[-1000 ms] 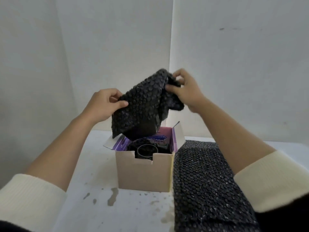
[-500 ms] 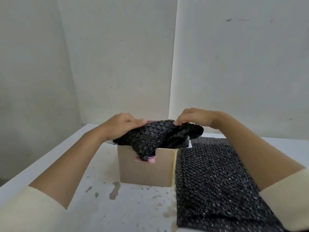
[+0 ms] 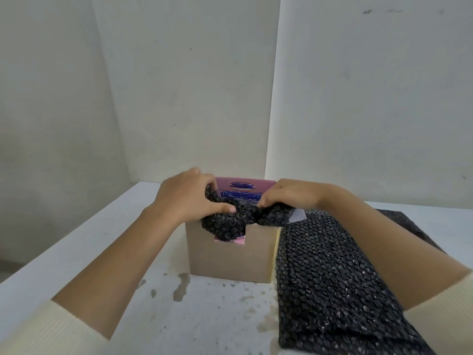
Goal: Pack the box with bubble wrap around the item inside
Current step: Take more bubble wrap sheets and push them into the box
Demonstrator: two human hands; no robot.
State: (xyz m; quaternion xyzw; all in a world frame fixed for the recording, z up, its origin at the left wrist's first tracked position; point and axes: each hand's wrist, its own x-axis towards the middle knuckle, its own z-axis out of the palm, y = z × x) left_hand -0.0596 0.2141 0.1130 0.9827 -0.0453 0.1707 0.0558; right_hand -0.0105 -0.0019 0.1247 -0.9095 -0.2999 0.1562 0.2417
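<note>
1. On top of the open box (image 3: 230,254) sits a bunched-up piece of black bubble wrap (image 3: 230,221). Part of it is down inside the box. Part of it bulges over the front edge, where a notch is cut in the front wall.
2. Whatever is inside the box is hidden under the wrap.
3. The left hand (image 3: 186,198) has its grip closed on the left side of the wrap. Its fingers curl over the far edge and its thumb lies on top.
4. The right hand (image 3: 286,194) has its grip closed on the right side of the wrap, with the fingers curled down into it.
5. The box is brown cardboard and stands on the white tabletop (image 3: 128,239).
6. A pink flap (image 3: 243,187) with blue print stands up at the back of the box, behind both hands. A small white flap (image 3: 298,216) sticks out on the right.
7. A big flat sheet (image 3: 327,278) of the same black bubbly stuff lies on the tabletop. It touches the right side of the box, and the right forearm is above it.
8. Grey stains (image 3: 183,285) mark the tabletop in front of the box.
9. Both arms wear cream sleeves (image 3: 38,329) pushed up from the wrists.
</note>
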